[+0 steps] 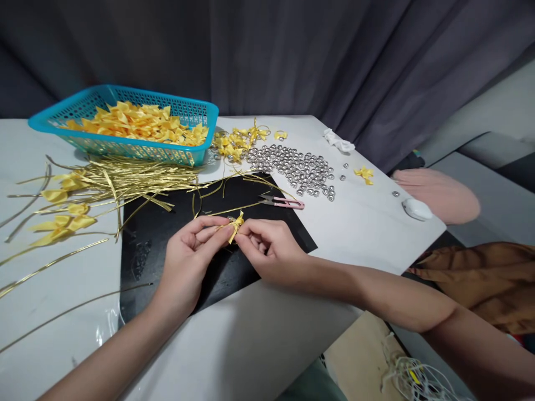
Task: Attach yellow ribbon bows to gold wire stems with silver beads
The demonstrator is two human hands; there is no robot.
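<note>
1. A small handcraft workplace, likely set up in a home rather than a factory.
2. The white worktop (368, 234) carries batch materials: a turquoise basket (196, 120) of yellow ribbon bows (134, 122), a heap of gold twist ties (134, 178), a spread of silver bells (301, 167) and pink thread snips (284, 202).
3. A dark curtain (313, 55) closes off the back.
4. A computer mouse (417, 209) lies at the worktop's edge.

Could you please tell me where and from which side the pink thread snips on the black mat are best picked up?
Grip the snips by the pink handle end, coming from above on the right. They lie flat on the black mat, blades pointing left toward the gold wires.
</note>
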